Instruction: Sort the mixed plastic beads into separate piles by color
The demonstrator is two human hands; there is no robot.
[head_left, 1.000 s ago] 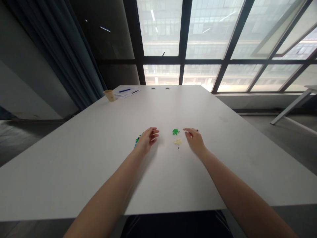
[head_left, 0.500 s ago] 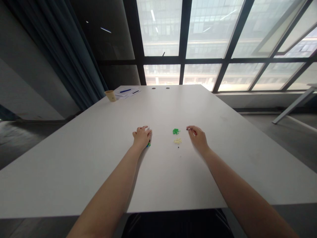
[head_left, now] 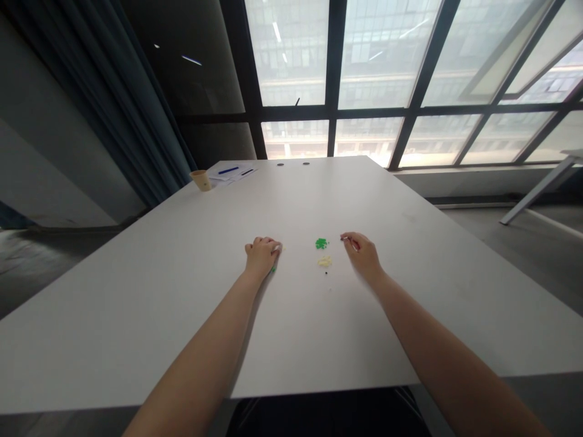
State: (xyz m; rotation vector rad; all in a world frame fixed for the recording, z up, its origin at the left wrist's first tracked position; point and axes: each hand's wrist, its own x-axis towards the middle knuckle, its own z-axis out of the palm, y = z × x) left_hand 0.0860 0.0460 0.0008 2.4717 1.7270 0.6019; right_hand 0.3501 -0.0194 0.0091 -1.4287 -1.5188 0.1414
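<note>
My left hand rests on the table with bent fingers, thumb and forefinger close together. What lies beneath it is mostly hidden. A small green piece shows at its wrist side, and a tiny pale yellow piece lies just past its fingertips. My right hand is closed in a pinch, with a small dark tip at the fingers, too small to name. Between the hands lie a little heap of green pieces, scattered pale yellow pieces, one black piece and a tiny white piece.
The white table stretches away toward large windows. A tan cup stands at the far left edge beside papers with a blue pen. Two dark round discs lie near the far edge.
My left fingers have shifted slightly over the pieces, and a pale yellow piece now shows beside their tips. My right hand keeps its pinch, nearly still. The view has shifted a little.
</note>
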